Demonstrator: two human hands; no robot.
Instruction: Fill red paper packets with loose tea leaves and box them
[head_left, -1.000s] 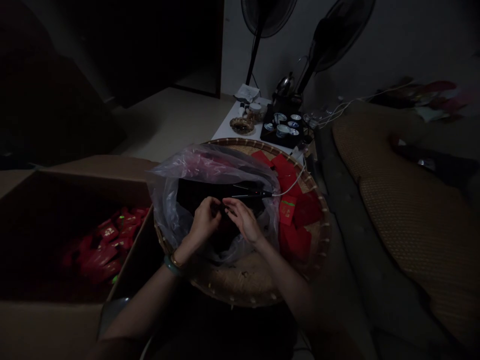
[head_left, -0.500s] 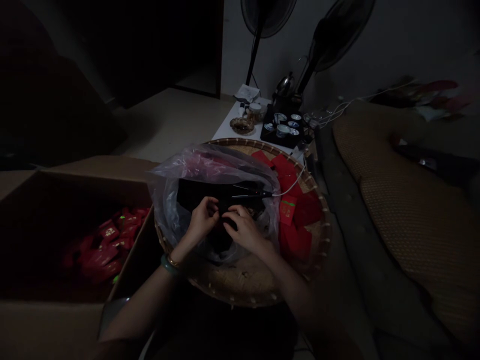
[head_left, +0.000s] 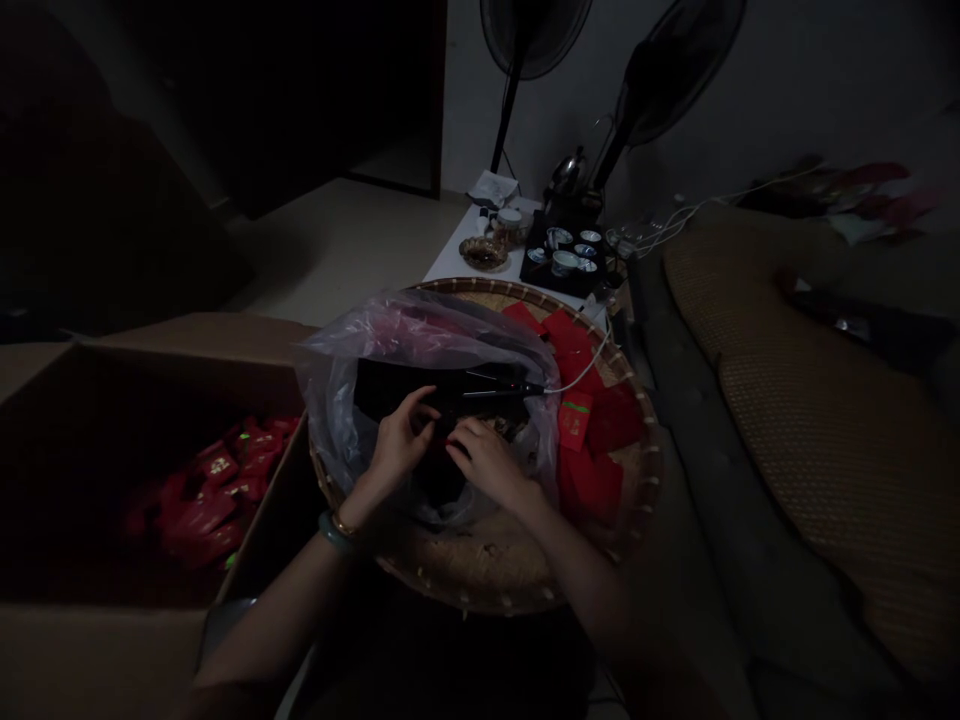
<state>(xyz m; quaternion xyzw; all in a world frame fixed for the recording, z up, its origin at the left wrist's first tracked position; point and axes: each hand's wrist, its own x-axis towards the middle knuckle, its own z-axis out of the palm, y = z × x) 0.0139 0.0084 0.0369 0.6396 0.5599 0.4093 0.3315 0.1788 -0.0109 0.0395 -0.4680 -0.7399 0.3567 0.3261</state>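
Note:
Both hands reach into a clear plastic bag (head_left: 352,350) that sits on a round woven tray (head_left: 495,560). My left hand (head_left: 401,440), with a green bangle at the wrist, has its fingers curled around a small dark item I cannot make out. My right hand (head_left: 484,460) presses its fingers together on the same dark stuff inside the bag. A black heat tool (head_left: 480,385) with a white cord lies across the bag's mouth just beyond the fingers. Red envelopes (head_left: 592,430) lie on the tray to the right.
An open cardboard box (head_left: 150,350) at the left holds several red packets (head_left: 217,480). Behind the tray is a low white table with a black tea tray and cups (head_left: 562,255). Two standing fans (head_left: 525,40) are at the back. A woven-mat sofa (head_left: 825,420) fills the right.
My hands have shifted slightly within the bag: the right hand came down and closer to me, and the left hand's fingers moved up toward the black tool.

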